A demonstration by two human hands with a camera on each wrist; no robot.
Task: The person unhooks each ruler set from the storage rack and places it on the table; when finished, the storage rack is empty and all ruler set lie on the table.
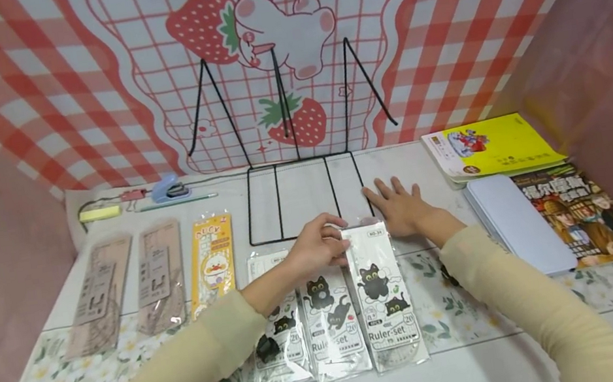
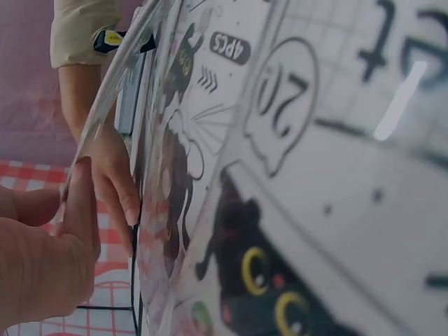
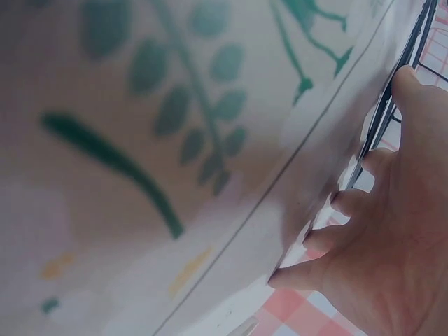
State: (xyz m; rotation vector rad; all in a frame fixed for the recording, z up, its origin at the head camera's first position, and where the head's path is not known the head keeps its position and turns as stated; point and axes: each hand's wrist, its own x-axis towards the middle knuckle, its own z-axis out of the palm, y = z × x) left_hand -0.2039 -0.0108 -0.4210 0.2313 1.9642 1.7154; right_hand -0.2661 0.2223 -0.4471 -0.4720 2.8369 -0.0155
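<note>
My left hand (image 1: pixel 316 247) pinches the clear top edge of the rightmost ruler set (image 1: pixel 380 285), a plastic-wrapped pack printed with black cats. In the left wrist view, its thumb and a finger (image 2: pixel 82 203) meet on the plastic. Two more cat ruler sets lie beside it, a middle pack (image 1: pixel 331 316) and a left pack (image 1: pixel 292 345) partly under my left forearm. My right hand (image 1: pixel 404 209) rests on the table with fingers spread, its fingertips by the right side of the black wire rack (image 1: pixel 249 216). Nothing is held in that hand.
Leftward lie a yellow duck pack (image 1: pixel 212 258) and two pinkish ruler packs (image 1: pixel 99 294) (image 1: pixel 160 275). A blue hole punch (image 1: pixel 166 189), a pencil (image 1: pixel 177 202) and a yellow strip (image 1: pixel 100 214) sit behind. Rightward are a yellow book (image 1: pixel 513 143), a pale case (image 1: pixel 520 225) and a comic-style book (image 1: pixel 596 217).
</note>
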